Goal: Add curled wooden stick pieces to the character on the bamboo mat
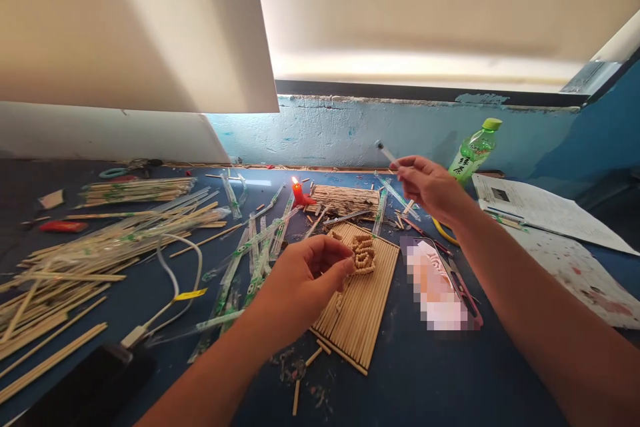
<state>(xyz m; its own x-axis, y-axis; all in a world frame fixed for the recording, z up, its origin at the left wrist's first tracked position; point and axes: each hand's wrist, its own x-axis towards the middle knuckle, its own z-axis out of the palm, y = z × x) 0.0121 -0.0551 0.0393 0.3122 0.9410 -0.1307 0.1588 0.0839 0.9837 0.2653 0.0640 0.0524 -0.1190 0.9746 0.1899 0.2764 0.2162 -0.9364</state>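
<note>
A flat mat of bamboo sticks lies on the blue table in front of me, with a small stack of short stick pieces on its far end. My left hand rests over the mat, fingers curled and pinched on the stick stack. My right hand is raised above the table, fingers pinched on a thin clear glue stick that points up and left. A short red candle burns behind the mat.
Heaps of bamboo sticks and wrapped chopsticks cover the left side. A white cable loops there. A second stick mat, a green bottle, papers, pliers and a phone lie around.
</note>
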